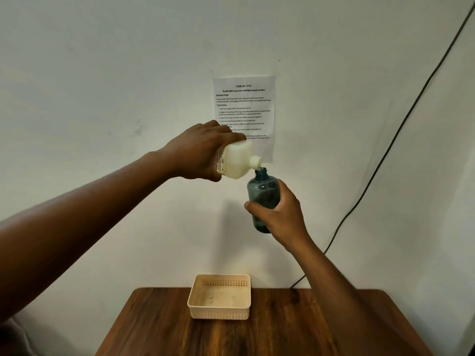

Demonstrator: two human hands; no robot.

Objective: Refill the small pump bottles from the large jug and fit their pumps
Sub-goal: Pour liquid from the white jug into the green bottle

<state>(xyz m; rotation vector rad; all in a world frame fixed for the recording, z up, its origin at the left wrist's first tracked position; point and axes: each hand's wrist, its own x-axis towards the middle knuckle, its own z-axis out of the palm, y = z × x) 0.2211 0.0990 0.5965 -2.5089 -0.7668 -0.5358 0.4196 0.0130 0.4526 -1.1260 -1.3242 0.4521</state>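
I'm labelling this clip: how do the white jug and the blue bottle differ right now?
The jug is opaque cream-white and squarish; the bottle is see-through blue-grey and round. The jug is tipped with its spout down over the bottle's mouth; the bottle stands nearly upright. The left hand grips the jug, the right hand the bottle. Both are uncapped and held in the air above the table.

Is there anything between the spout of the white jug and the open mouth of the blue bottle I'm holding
Nothing visible. The left hand tilts the white plastic jug so its spout sits just above the open neck of the translucent blue bottle in the right hand. No cap or pump shows on the neck.
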